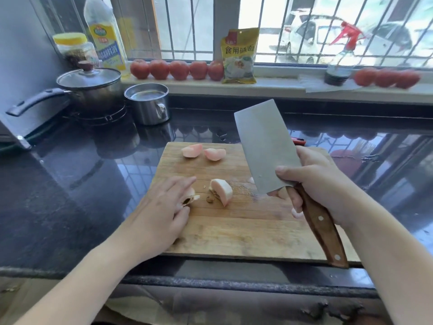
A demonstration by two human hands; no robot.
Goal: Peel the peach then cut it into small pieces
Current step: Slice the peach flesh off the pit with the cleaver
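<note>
**Pitting the peach and cutting it down**

The right hand (314, 184) grips the wooden handle of the cleaver (264, 146), its blade lifted clear of the cutting board (234, 231) and tipped toward 11 o'clock. The left hand (161, 212) lies over a peach piece with the pit (188, 199) at about 9 o'clock on the board, fingers mostly straight and pressing on it; whether the thumb pinches it I cannot tell.

To do this step well, I judge the left hand should pin that piece firmly with fingertips drawn back from the cut line. The blade should come straight down beside the pit, not through it, since wet flesh can slip.

Counted on the board: four peach pieces. Two pale wedges (202, 151) sit touching at 12 o'clock, one chunk (221, 191) lies near the centre, and one is under the left hand. Small brown pit crumbs (210, 199) lie just beside the centre chunk. One cleaver, one board.
</note>
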